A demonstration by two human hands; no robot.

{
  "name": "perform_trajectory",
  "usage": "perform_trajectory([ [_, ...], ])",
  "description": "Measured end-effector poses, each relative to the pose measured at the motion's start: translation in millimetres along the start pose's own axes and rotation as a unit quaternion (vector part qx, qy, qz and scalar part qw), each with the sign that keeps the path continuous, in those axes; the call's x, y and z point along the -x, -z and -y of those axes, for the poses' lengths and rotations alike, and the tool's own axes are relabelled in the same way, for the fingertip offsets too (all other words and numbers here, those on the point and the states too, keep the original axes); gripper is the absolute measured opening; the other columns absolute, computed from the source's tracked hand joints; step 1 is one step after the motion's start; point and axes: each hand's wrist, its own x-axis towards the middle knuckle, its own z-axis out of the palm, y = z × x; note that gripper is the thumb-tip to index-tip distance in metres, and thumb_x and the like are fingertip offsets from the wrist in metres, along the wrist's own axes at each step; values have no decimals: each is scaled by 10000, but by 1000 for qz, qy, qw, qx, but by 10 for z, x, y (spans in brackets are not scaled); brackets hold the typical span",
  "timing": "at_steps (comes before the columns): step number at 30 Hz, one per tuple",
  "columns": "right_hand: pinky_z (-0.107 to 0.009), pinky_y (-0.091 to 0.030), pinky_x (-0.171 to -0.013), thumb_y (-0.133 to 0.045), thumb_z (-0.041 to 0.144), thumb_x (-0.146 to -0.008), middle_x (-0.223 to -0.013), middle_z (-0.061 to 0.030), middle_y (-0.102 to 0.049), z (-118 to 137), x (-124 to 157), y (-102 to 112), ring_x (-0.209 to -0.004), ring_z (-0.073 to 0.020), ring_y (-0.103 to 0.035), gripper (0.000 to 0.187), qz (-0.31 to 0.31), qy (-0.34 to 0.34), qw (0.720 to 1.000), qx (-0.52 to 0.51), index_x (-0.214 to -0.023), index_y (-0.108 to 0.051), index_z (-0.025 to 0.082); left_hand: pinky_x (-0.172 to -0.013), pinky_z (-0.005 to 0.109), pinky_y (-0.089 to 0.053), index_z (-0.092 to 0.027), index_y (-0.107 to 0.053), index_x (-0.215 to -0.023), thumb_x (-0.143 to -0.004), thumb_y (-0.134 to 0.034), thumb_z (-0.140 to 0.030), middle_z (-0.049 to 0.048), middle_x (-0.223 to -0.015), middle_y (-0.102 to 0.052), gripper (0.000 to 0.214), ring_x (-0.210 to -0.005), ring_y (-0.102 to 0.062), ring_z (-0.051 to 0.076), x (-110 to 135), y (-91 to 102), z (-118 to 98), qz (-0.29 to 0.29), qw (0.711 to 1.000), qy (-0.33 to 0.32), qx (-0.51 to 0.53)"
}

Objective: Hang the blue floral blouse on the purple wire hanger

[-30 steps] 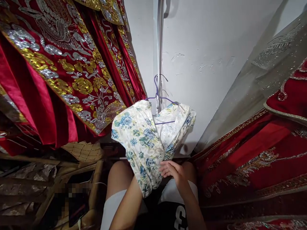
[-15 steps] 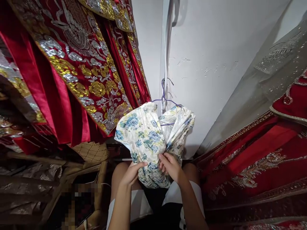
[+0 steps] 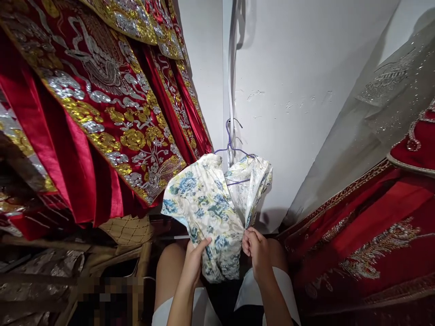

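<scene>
A white short-sleeved blouse (image 3: 207, 203) with blue and yellow-green flowers hangs in front of me on a purple hanger (image 3: 229, 142), its V-shaped neck open. My left hand (image 3: 195, 260) grips the blouse's lower left side, thumb on the front and the other fingers hidden behind the cloth. My right hand (image 3: 254, 246) pinches the front edge at the bottom of the neck opening, fingers curled. The hem bunches between my knees.
Red garments with gold and silver sequins (image 3: 132, 136) hang at the left. A beaded red garment (image 3: 367, 244) and a sheer sparkly fabric (image 3: 387, 81) hang at the right. Behind is a white wall (image 3: 288, 59); a wooden frame (image 3: 144, 262) stands lower left.
My right hand has moved right and down with the pinched front edge, so the neckline spreads wider. My left hand keeps its hold, slightly lower in view. The blouse sits lower in view.
</scene>
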Motion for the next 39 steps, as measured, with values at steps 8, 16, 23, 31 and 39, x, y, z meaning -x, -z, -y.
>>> perform_trajectory([
  [8,-272,-215,-480,-570,414,-808,-452,73,-315,28,46,72,-446,-96,-259,337,108,-13,990,89,-576,-394,245,-1025,420,-466,-207,-626,-1122,-796,-726,-371,113,-1192,-651,378,-1159,-608,289,90,-187,277,-28,947,-267,-175],
  [16,-259,-271,-462,-576,422,-800,-418,55,-408,188,83,195,-411,-96,-315,308,129,-6,982,137,-576,-538,214,-733,269,-489,-203,-605,-881,-941,-520,-313,24,-814,-634,152,-777,-615,183,381,-717,233,191,928,-236,-217],
  [23,-257,-279,-431,-651,578,-747,-422,41,-424,219,51,19,-399,-90,-327,432,62,-34,992,101,-541,-555,210,-745,269,-461,-200,-579,-840,-987,-503,-389,35,-807,-628,252,-787,-599,187,333,-549,264,221,929,-191,-227],
  [31,-254,-286,-441,-653,609,-765,-414,35,-451,421,79,-179,-400,-101,-368,452,39,-26,994,97,-586,-626,195,-727,260,-438,-204,-543,-844,-1006,-468,-410,27,-819,-613,273,-768,-573,173,309,-463,68,274,918,-174,-227],
  [39,-259,-319,-468,-618,538,-827,-432,49,-453,742,-5,-287,-411,-108,-400,387,18,40,992,122,-660,-654,192,-595,250,-358,-229,-453,-802,-988,-451,-391,-20,-673,-499,246,-606,-462,142,364,-431,137,298,900,-161,-274],
])
